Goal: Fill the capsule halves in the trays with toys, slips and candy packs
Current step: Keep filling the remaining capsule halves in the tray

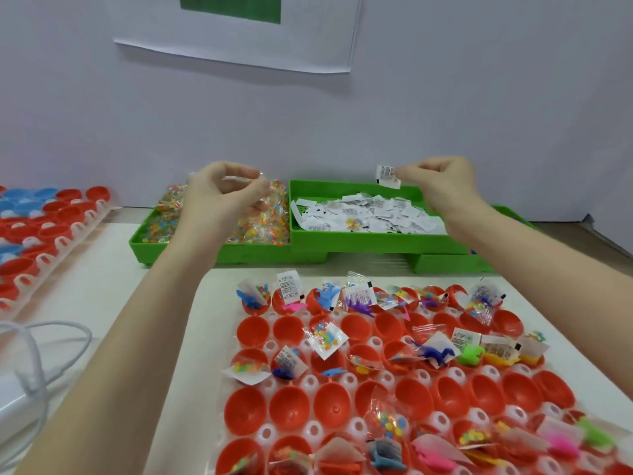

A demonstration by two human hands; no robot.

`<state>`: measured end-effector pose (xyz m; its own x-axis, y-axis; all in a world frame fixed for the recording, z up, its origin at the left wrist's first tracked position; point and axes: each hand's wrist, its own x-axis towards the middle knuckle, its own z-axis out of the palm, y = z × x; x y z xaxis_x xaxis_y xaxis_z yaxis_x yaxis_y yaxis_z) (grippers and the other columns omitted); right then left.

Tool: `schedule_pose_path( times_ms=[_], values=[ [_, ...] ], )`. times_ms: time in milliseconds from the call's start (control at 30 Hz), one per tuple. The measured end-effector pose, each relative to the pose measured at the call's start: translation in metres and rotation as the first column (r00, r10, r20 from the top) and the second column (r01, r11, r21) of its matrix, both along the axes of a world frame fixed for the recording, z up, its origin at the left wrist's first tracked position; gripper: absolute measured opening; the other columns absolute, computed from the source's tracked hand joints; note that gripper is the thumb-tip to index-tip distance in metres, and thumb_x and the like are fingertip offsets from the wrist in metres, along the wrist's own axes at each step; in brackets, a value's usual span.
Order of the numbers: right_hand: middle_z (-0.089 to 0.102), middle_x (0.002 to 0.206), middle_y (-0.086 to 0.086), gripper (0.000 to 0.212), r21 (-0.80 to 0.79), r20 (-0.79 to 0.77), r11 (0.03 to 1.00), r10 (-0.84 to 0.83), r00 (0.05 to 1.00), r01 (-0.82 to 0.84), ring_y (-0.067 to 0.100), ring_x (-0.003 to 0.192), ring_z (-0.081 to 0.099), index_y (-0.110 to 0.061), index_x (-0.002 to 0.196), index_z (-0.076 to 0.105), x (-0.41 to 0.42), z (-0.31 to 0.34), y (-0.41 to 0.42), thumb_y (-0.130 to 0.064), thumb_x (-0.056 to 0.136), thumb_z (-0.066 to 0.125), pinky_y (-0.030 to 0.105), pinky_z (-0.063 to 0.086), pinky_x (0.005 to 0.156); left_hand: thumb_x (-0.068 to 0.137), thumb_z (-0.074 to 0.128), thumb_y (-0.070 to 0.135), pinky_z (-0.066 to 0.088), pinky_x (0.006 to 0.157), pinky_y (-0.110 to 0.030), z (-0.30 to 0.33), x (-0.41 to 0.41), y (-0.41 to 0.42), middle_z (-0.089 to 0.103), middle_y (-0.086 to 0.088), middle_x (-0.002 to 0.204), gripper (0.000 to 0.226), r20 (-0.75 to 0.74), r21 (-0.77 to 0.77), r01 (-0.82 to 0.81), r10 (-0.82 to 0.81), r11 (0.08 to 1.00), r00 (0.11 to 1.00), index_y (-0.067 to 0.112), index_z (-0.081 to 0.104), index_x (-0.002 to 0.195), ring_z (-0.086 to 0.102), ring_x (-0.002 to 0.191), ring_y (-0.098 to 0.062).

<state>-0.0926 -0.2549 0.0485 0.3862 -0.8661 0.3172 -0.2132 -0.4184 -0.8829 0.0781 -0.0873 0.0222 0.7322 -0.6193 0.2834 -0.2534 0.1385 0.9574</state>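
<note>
My left hand is raised over the green bin of candy packs and pinches a clear candy pack. My right hand hovers above the green bin of paper slips and pinches one white printed slip. In front of me lies a white tray of red capsule halves. Some halves hold small toys, slips and candy packs, others are bare inside.
A second tray with red and blue capsule halves lies at the far left. A white cable and device sit at the left edge. Another green bin peeks out behind my right forearm. A sheet of paper hangs on the wall.
</note>
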Motion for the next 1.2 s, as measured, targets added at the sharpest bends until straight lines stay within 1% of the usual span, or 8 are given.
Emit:
schedule_pose_path(
  times_ms=[100, 200, 367, 467, 667, 867, 1033, 1200],
  values=[
    [0.023, 0.035, -0.011, 0.032, 0.117, 0.103, 0.958, 0.251, 0.962, -0.263, 0.006, 0.034, 0.015, -0.021, 0.046, 0.064, -0.026, 0.012, 0.038, -0.014, 0.077, 0.067, 0.012, 0.018, 0.034, 0.079, 0.069, 0.008, 0.049, 0.054, -0.011, 0.025, -0.024, 0.010, 0.069, 0.005, 0.061, 0.008, 0.000, -0.042, 0.133, -0.133, 0.990, 0.991, 0.014, 0.065, 0.081, 0.063, 0.053, -0.003],
    [0.027, 0.036, -0.011, 0.013, 0.102, 0.082, 0.887, 0.443, 0.893, -0.450, 0.005, 0.036, 0.017, -0.025, 0.052, 0.069, -0.058, 0.023, 0.084, -0.033, 0.063, 0.068, 0.012, 0.019, 0.035, 0.079, 0.067, 0.009, 0.050, 0.057, -0.011, 0.041, -0.064, 0.028, 0.072, 0.000, 0.070, 0.004, -0.013, -0.008, 0.346, -0.346, 0.938, 0.938, 0.011, 0.069, 0.083, 0.066, 0.058, -0.006],
    [0.042, 0.046, 0.015, 0.004, -0.097, -0.070, 0.898, 0.424, 0.903, -0.429, 0.011, 0.045, 0.033, -0.028, 0.064, 0.072, -0.109, 0.031, 0.135, -0.030, 0.067, 0.070, 0.015, 0.027, 0.043, 0.073, 0.057, 0.036, 0.053, 0.057, -0.017, 0.047, -0.135, 0.066, 0.072, -0.005, 0.074, 0.035, -0.156, 0.056, 0.602, -0.588, 0.797, 0.794, 0.005, 0.070, 0.083, 0.069, 0.062, -0.013],
    [0.036, 0.043, 0.008, 0.010, -0.202, -0.092, 0.905, 0.364, 0.927, -0.375, 0.009, 0.044, 0.030, -0.018, 0.064, 0.070, -0.132, 0.029, 0.151, -0.020, 0.073, 0.075, 0.013, 0.026, 0.044, 0.064, 0.065, 0.042, 0.053, 0.056, -0.016, 0.047, -0.161, 0.085, 0.069, -0.004, 0.061, 0.032, -0.192, 0.036, 0.603, -0.587, 0.797, 0.787, 0.011, 0.071, 0.071, 0.068, 0.059, -0.012],
    [0.032, 0.043, -0.003, 0.009, -0.241, -0.099, 0.917, 0.301, 0.948, -0.316, 0.005, 0.038, 0.027, -0.022, 0.068, 0.068, -0.164, 0.031, 0.187, -0.029, 0.073, 0.070, 0.006, 0.023, 0.041, 0.074, 0.065, 0.001, 0.049, 0.050, -0.013, 0.040, -0.203, 0.107, 0.067, -0.003, 0.059, 0.005, -0.145, -0.009, 0.576, -0.571, 0.817, 0.808, 0.005, 0.065, 0.074, 0.064, 0.051, -0.008],
    [0.029, 0.051, -0.008, 0.044, 0.266, 0.158, 0.864, 0.398, 0.904, -0.427, 0.005, 0.042, 0.022, -0.016, 0.108, 0.064, -0.200, 0.028, 0.187, -0.035, 0.085, 0.031, 0.013, 0.024, 0.037, 0.078, 0.063, -0.002, 0.052, 0.053, -0.017, 0.032, -0.229, 0.118, 0.065, -0.002, 0.055, 0.014, -0.190, -0.014, 0.555, -0.548, 0.831, 0.815, 0.010, 0.059, 0.085, 0.065, 0.052, -0.011],
    [0.034, 0.055, -0.008, 0.033, 0.280, 0.205, 0.874, 0.350, 0.914, -0.398, 0.005, 0.045, 0.030, -0.015, 0.099, 0.069, -0.220, 0.013, 0.194, -0.003, 0.084, 0.042, 0.011, 0.033, 0.043, 0.079, 0.064, 0.000, 0.053, 0.054, -0.019, 0.028, -0.243, 0.120, 0.067, -0.002, 0.058, 0.021, -0.206, -0.005, 0.582, -0.570, 0.813, 0.795, 0.013, 0.054, 0.092, 0.067, 0.055, -0.013],
    [0.053, 0.060, -0.010, 0.040, 0.181, 0.293, 0.906, 0.321, 0.901, -0.382, 0.001, 0.056, 0.047, -0.027, 0.095, 0.071, -0.225, 0.007, 0.208, -0.027, 0.055, 0.067, 0.009, 0.043, 0.062, 0.079, 0.064, -0.003, 0.053, 0.053, -0.020, 0.024, -0.253, 0.121, 0.067, -0.003, 0.057, 0.024, -0.185, -0.031, 0.576, -0.571, 0.817, 0.800, 0.016, 0.051, 0.079, 0.067, 0.053, -0.015]
  ],
)
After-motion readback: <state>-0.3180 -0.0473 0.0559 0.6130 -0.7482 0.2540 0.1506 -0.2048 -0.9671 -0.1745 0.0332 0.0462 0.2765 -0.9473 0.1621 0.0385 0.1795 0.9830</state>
